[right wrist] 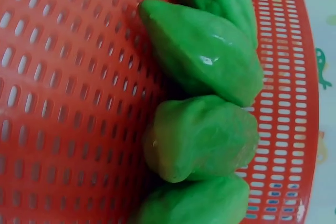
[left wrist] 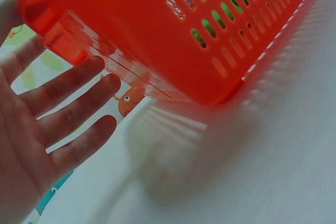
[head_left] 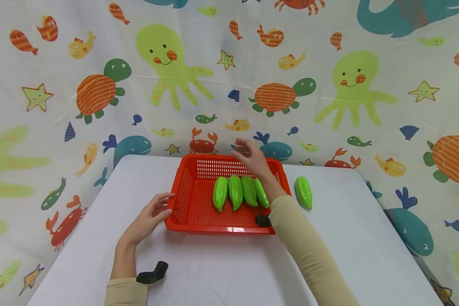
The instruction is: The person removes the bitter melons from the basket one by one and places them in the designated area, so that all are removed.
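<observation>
Red basket [head_left: 199,210] is set on the white table [head_left: 222,272], before a cloth [head_left: 199,51] printed with sea animals, its longer side running left to right. At its left rim the left hand [head_left: 149,219] is held with fingers loosely extended and nothing clasped; whether the rim is touched cannot be told. A black wrist device [head_left: 153,274] is worn on that arm. Inside, from the middle rightward, four green gourds [head_left: 220,194] are laid side by side. Above the far rim the right hand [head_left: 252,158] is held empty, its grip released, while the basket's right part is partly hidden by the right sleeve [head_left: 306,242] and a second black device [head_left: 262,220]. Outside, to the right, a lone gourd [head_left: 304,193] is placed. All long axes are directed back to front, tapered tips turned nearward; the rightmost tips are slanted right.
</observation>
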{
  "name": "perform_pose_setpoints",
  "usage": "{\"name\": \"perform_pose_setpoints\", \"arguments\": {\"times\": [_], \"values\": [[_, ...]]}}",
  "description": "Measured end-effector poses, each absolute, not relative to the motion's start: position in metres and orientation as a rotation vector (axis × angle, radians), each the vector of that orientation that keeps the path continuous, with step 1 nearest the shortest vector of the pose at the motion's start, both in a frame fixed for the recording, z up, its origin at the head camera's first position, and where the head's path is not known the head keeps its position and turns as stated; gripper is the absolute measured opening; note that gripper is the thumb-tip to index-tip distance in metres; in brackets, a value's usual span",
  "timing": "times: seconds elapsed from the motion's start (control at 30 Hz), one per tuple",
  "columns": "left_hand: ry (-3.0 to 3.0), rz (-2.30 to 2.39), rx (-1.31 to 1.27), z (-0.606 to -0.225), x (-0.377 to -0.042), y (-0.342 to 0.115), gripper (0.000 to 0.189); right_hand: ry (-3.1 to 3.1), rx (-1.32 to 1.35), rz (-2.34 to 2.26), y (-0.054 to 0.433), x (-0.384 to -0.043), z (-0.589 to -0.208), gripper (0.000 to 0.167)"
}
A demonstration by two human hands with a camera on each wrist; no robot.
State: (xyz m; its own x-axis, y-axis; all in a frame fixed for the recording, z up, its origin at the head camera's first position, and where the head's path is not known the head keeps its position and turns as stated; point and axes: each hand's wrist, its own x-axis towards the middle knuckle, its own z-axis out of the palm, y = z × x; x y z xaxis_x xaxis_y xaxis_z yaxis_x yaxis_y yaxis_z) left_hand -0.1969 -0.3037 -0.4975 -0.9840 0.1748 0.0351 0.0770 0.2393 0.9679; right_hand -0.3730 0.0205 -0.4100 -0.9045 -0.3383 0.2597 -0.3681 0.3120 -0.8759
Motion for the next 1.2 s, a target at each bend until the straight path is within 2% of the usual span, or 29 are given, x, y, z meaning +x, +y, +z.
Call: {"name": "perform_pose_setpoints", "arguments": {"times": [0.53,1.03,1.2], "values": [[2.401,1.865,0.245,-0.497,-0.201,-0.309,0.054,-2.893,0.888,1.537,0.014,-0.373,-0.417,0.061],[2.405,1.861,0.256,-0.497,-0.208,-0.312,0.055,-3.157,0.916,1.339,0.009,-0.375,-0.425,0.065],[2.412,1.861,0.259,-0.499,-0.208,-0.312,0.054,-3.202,0.908,1.446,0.007,-0.374,-0.427,0.066]]}}
